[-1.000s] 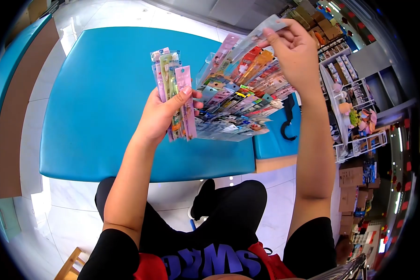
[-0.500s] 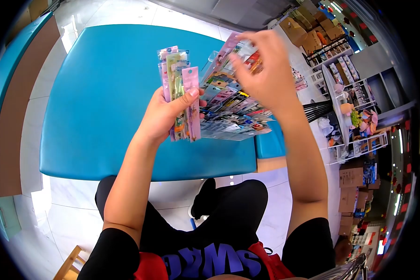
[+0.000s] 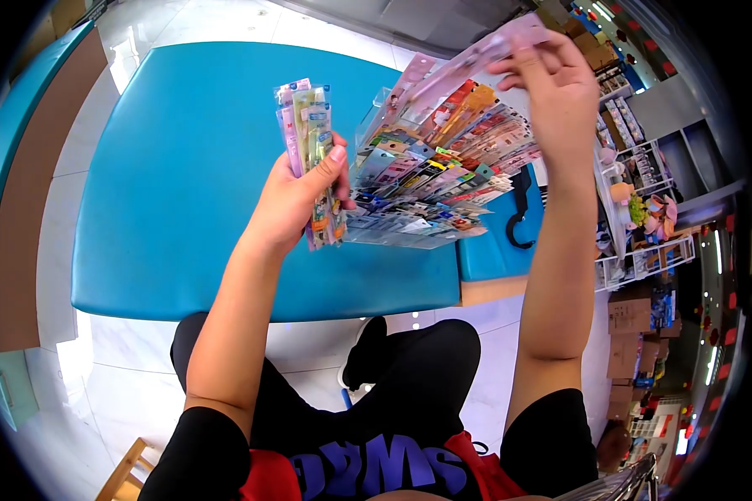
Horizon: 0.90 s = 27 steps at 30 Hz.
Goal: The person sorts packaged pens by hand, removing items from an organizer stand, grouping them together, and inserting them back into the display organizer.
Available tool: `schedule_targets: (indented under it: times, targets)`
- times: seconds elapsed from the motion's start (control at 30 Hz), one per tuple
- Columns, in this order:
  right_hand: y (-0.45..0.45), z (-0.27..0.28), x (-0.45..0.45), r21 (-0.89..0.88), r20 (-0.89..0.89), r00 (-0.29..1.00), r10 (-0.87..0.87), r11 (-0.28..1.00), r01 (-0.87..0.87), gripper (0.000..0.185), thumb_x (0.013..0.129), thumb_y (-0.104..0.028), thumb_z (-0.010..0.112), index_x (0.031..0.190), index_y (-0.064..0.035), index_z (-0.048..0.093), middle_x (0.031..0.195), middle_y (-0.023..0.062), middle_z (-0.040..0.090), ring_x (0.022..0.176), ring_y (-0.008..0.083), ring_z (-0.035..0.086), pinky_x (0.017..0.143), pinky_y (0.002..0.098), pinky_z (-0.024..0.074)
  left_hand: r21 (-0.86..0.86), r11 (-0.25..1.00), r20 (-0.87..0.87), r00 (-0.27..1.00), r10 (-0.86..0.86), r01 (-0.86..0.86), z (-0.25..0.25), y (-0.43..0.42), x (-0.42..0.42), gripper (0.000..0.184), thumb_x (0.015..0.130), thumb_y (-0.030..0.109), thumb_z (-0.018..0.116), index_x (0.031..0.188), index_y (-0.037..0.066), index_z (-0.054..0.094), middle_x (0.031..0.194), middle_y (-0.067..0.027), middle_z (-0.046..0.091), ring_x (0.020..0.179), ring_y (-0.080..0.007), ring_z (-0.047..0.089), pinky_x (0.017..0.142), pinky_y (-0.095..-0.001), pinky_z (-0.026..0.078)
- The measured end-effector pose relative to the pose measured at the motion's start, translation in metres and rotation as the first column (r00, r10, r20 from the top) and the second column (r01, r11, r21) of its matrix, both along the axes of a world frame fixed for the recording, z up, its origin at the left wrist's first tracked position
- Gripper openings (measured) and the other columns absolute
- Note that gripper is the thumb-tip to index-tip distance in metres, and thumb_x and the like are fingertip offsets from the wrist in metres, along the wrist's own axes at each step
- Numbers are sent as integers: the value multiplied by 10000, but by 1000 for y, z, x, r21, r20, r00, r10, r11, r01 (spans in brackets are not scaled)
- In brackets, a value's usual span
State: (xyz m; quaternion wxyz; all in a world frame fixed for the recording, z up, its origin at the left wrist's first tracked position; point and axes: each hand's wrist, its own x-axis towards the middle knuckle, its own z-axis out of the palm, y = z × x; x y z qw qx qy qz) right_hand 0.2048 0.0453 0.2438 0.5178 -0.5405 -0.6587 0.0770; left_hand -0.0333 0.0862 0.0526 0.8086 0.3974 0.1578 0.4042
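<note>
My left hand point(image 3: 309, 188) is closed around a bundle of slim plastic packets point(image 3: 307, 134), held upright over the blue padded surface point(image 3: 192, 175). Beside it stands a clear tiered rack point(image 3: 401, 240) filled with rows of colourful slim packets point(image 3: 426, 175). My right hand point(image 3: 543, 67) is raised above the rack's far right side. Its thumb and fingers pinch the upper end of a long pink packet point(image 3: 468, 63), which slants down toward the rack's back row. The packet's lower end is among the other packets there.
A black hook-shaped object point(image 3: 520, 221) lies on the blue surface right of the rack. White shelving point(image 3: 643, 167) with goods and cardboard boxes point(image 3: 628, 317) are at the right. A wooden stool point(image 3: 125, 472) is at the lower left.
The pink packet at the front of the left hand's bundle is gone from it. My right hand went left to the bundle side and is now back at the upper right, holding a pink packet.
</note>
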Motion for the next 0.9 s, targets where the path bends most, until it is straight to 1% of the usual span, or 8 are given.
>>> schedule_targets:
  times: [0.1, 0.2, 0.37, 0.5, 0.6, 0.7, 0.83, 0.9]
  targets:
    - [3, 7, 8, 89, 67, 996, -55, 995, 49, 185, 1024, -109, 672, 1148, 24, 636, 969, 119, 755, 855, 162, 760, 681, 246, 564, -68, 996, 78, 995, -58, 63, -3, 2, 0, 390, 1016, 320, 697, 1276, 89, 519, 805, -4, 493, 703, -124, 514, 627, -324, 479]
    - [10, -12, 1, -15, 72, 997, -28, 999, 30, 202, 1020, -109, 676, 1161, 29, 631, 971, 118, 756, 853, 151, 756, 683, 242, 559, -96, 992, 115, 991, -75, 86, 3, -1, -2, 383, 1005, 263, 676, 1297, 86, 501, 797, -5, 460, 686, -119, 487, 611, -308, 440]
    - [19, -45, -12, -300, 65, 996, -61, 951, 78, 268, 965, -161, 725, 1132, 40, 667, 865, 91, 739, 749, 122, 715, 637, 280, 535, -138, 987, 153, 987, -58, 79, 2, -1, -2, 403, 967, 209, 646, 1307, 54, 496, 842, -44, 521, 723, -145, 547, 629, -348, 499]
    - [18, -54, -23, -164, 401, 890, -215, 939, 301, 382, 879, -205, 780, 1213, -41, 691, 807, 68, 682, 631, 148, 610, 618, 331, 499, -131, 991, 84, 996, -24, 35, 9, -3, 0, 393, 971, 220, 641, 1291, 24, 522, 919, -89, 593, 807, -185, 630, 678, -402, 591]
    - [12, -54, -30, -2, 442, 842, -310, 938, 347, 341, 874, -192, 782, 1173, -44, 710, 761, 42, 619, 622, 157, 580, 608, 316, 480, -116, 992, 59, 997, -51, 57, 8, -2, -1, 379, 978, 212, 655, 1275, 0, 551, 965, -113, 652, 855, -208, 686, 728, -427, 638]
    - [1, -54, -49, 70, 324, 896, -305, 952, 299, 323, 877, -218, 798, 1136, -42, 719, 733, 24, 576, 620, 138, 558, 594, 306, 463, -97, 992, 2, 997, -79, 78, 5, -1, 0, 392, 984, 199, 678, 1288, -19, 562, 1000, -129, 699, 885, -227, 731, 759, -432, 652]
    - [-19, -65, -72, -446, 218, 976, 14, 891, 86, 281, 913, -217, 780, 1072, 4, 710, 778, 30, 628, 620, 88, 559, 573, 284, 454, -63, 990, 53, 991, -126, 130, 10, -5, -1, 354, 1003, 174, 694, 1295, -6, 606, 1029, -120, 735, 881, -212, 750, 780, -379, 642]
    - [-22, -67, -78, -569, 89, 996, 7, 821, 45, 258, 927, -192, 763, 1056, 24, 706, 822, 60, 667, 626, 83, 589, 572, 284, 466, -21, 989, 82, 986, -146, 148, 9, -6, 0, 348, 1010, 173, 685, 1300, -2, 607, 1025, -114, 734, 893, -214, 750, 786, -376, 639]
